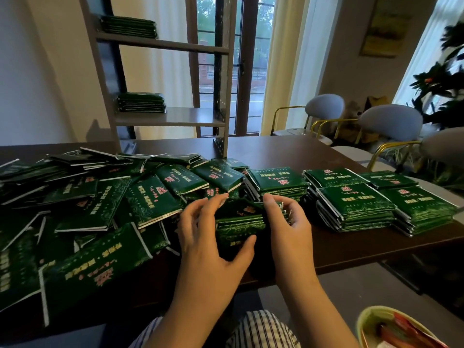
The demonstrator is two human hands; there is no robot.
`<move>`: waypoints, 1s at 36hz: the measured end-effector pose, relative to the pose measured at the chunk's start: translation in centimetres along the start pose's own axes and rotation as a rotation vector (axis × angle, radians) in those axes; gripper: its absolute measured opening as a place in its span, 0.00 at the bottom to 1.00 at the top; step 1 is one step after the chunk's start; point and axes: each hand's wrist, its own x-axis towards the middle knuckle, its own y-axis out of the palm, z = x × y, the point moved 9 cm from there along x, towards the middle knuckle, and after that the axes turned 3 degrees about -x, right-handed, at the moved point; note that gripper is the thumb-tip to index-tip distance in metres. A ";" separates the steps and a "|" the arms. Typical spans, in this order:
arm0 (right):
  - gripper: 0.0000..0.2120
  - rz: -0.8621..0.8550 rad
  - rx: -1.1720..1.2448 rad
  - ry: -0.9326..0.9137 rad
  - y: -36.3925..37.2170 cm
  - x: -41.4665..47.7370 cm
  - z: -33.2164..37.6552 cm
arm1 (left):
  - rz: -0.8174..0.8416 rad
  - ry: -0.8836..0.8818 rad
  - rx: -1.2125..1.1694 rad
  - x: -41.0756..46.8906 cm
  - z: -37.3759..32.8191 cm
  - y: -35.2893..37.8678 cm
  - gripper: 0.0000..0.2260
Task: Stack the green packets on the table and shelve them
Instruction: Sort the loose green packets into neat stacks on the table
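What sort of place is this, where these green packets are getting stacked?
Likely a home dining or living room, though that is a guess: a dark table with padded chairs beside it, long curtains by a tall window, and a leafy plant at the right.

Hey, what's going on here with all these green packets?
A person is sorting green packets at a dark table. The left hand and right hand grip a small stack near the front edge, seemingly squaring it up. A loose heap lies to the left and several neat stacks stand to the right. The shelf unit behind already holds an upper pile and a lower pile.
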 end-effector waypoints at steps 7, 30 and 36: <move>0.16 0.009 -0.056 -0.030 0.0 -0.3 0.5 | 0.039 0.025 0.000 -0.1 -0.3 0.4 0.45; 0.11 0.061 -0.062 -0.066 0.1 -0.3 0.3 | 0.026 -0.010 -0.003 -0.2 0.2 0.3 0.45; 0.10 0.074 -0.055 -0.068 0.2 -0.4 0.6 | 0.021 -0.047 0.046 0.1 0.6 0.6 0.39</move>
